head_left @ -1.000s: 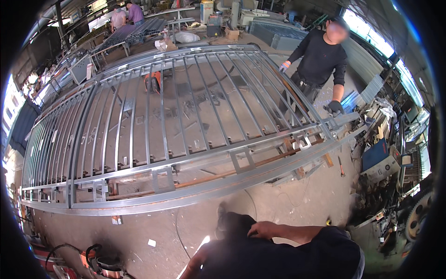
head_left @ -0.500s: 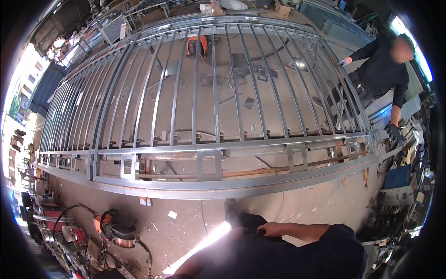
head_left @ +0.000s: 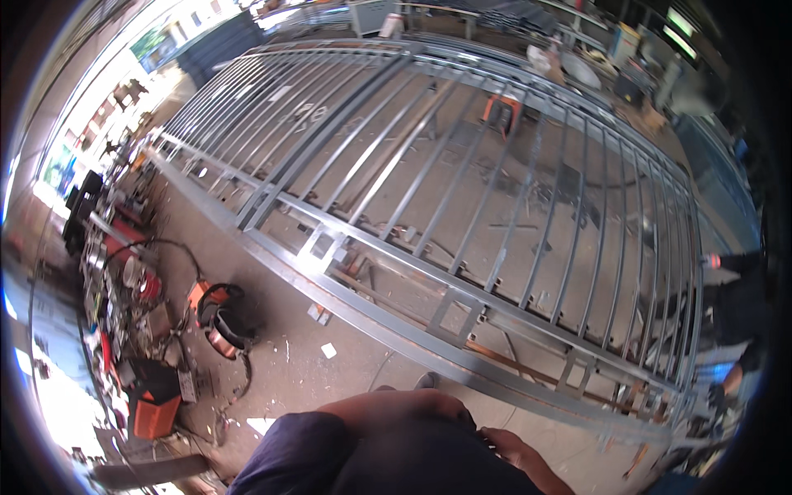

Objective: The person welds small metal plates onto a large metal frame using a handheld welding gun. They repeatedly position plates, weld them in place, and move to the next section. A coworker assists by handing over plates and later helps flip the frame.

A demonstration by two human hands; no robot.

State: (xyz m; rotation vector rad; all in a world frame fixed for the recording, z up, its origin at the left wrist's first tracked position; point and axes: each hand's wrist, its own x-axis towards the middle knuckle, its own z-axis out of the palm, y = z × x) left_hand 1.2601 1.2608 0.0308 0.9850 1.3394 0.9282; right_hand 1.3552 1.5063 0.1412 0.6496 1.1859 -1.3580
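My left forearm crosses in front of my dark shirt, and my left hand [head_left: 448,406] is close to my waist in shadow; its fingers cannot be made out. Beside it on the right, my right hand [head_left: 505,444] is held in with curled fingers near a small dark patch. Whatever it holds, if anything, is hidden. Ahead of both hands lies a large steel gate frame [head_left: 371,305] with many parallel bars, raised off the floor. Square cut-out plates [head_left: 454,317] sit between its two near rails. A bright glint covers another plate [head_left: 320,246] further left.
On the floor to the left are an orange and black wire-feed unit with a copper-coloured spool [head_left: 223,342], cables and an orange machine [head_left: 155,412]. Another orange machine [head_left: 501,111] stands beyond the bars. A co-worker [head_left: 730,305] is at the frame's right end. Clutter lines the left wall.
My view has turned left, so the frame appears slanted and the co-worker is nearer the right rim. My left forearm and hand now show beside my right hand at my waist.
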